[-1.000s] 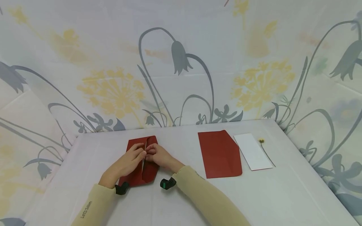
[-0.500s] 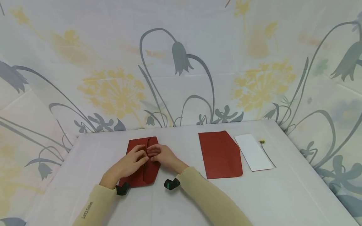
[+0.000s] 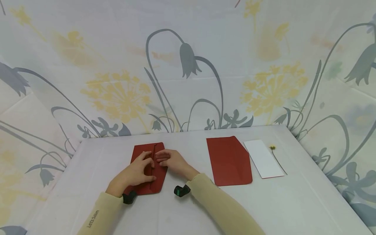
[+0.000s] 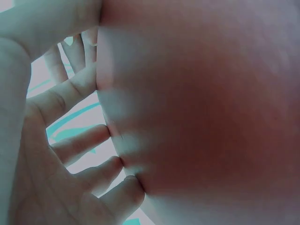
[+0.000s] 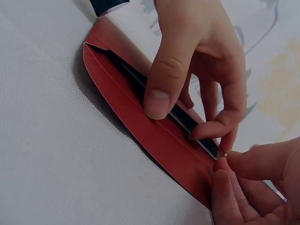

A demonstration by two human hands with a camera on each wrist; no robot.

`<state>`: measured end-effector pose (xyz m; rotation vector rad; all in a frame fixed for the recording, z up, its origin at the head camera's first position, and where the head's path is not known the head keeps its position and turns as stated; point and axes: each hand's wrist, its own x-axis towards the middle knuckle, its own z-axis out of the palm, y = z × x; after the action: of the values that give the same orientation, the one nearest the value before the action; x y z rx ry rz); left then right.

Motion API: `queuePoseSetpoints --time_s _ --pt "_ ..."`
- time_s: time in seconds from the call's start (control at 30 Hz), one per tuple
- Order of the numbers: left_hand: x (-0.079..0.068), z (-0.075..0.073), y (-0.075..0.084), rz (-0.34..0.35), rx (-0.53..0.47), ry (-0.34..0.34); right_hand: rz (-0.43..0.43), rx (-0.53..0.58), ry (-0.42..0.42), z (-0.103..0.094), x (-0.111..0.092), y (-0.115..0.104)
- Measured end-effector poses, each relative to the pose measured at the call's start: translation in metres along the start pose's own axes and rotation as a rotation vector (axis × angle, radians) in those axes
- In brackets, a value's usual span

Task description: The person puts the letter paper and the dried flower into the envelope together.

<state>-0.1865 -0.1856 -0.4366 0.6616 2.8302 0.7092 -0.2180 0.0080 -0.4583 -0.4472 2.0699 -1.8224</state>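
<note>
A red envelope [image 3: 158,178] lies on the left half of the table, its slit-like opening [image 5: 133,82] showing dark in the right wrist view. My left hand [image 3: 132,171] arches over it, fingers spread. The left thumb [image 5: 157,101] presses the flap beside the slit, while the bent fingers touch the other side. At the slit's far end is my right hand [image 3: 176,163]; its thumb and finger meet around a small pale-yellow bit [image 5: 225,154], too small to identify. A blurred reddish surface [image 4: 201,117] fills most of the left wrist view.
A second red envelope [image 3: 229,163] lies right of centre. Beside it are a white card [image 3: 262,159] and a dried yellow flower [image 3: 272,148] with a thin stem. A flower-printed cloth [image 3: 217,91] rises behind the white table [image 3: 188,212].
The left thumb has slid toward me across the flap and the left fingers have spread. My right hand has shifted slightly right. The white strip in the slit no longer shows in the head view.
</note>
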Motion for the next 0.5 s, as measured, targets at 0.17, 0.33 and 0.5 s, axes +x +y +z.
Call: queuePoseSetpoints --time_s 0.17,0.33,0.5 --pt "0.001 0.001 -0.001 -0.019 0.013 -0.004 0.009 -0.008 0.000 -0.003 -0.001 0.000" --pt "0.001 0.001 -0.001 -0.031 0.002 -0.014 0.017 -0.011 -0.003 -0.007 -0.005 -0.001" --pt "0.001 0.000 0.000 -0.043 -0.005 -0.018 0.011 -0.021 -0.009 -0.013 -0.010 -0.004"
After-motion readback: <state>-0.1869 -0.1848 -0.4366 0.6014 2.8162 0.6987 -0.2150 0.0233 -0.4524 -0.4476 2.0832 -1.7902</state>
